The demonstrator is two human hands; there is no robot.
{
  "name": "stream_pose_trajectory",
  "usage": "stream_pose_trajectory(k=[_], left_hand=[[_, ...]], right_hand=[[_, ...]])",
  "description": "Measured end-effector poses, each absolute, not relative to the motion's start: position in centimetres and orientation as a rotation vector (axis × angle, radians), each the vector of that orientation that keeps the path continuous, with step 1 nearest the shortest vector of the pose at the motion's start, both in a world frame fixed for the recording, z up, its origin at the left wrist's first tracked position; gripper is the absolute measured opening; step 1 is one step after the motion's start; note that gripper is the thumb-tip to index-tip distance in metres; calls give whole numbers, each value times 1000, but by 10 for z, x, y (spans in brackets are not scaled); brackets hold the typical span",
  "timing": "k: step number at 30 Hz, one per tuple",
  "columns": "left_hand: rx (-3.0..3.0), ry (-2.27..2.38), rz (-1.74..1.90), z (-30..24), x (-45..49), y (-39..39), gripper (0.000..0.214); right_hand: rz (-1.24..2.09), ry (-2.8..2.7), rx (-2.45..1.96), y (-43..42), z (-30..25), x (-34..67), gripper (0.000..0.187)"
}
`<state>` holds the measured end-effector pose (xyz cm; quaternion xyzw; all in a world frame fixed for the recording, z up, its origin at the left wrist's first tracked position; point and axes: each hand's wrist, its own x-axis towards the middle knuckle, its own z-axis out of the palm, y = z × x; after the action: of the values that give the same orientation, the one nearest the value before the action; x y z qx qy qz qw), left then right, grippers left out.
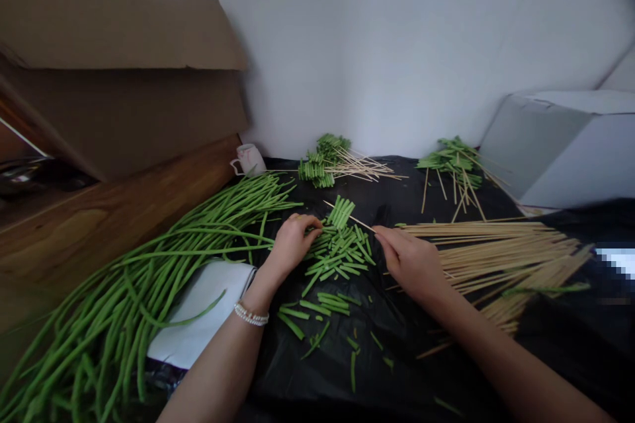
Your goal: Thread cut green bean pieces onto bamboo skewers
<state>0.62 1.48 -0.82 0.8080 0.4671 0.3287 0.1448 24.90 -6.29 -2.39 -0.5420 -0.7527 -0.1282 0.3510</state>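
My right hand is closed around the blunt end of a wooden skewer, whose tip points up and to the left. Several cut long bean pieces sit side by side on that skewer near its tip. Just left of them, my left hand has its fingers pinched together at the edge of the loose pile of cut bean pieces; what lies between the fingertips is hidden. More cut pieces are scattered on the black plastic sheet in front.
Whole long beans spread on the left, partly over a white box. Bare skewers lie on the right. Loaded skewers and another bunch are at the back, near a mug. Boxes stand on both sides.
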Motion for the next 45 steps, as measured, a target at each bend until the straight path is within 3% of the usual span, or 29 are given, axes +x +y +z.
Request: stream_pose_trajectory(k=[4, 9, 45], left_hand=[[1574, 1269, 1211, -9, 6, 19, 27], [991, 960, 1176, -6, 11, 15, 35], [929, 989, 1234, -3, 16, 13, 34]], right_hand=[[-311, -1970, -1386, -64, -24, 248, 27], [-290, -2026, -1373, -65, -26, 246, 27], [-326, -2084, -1447, -68, -26, 245, 31]])
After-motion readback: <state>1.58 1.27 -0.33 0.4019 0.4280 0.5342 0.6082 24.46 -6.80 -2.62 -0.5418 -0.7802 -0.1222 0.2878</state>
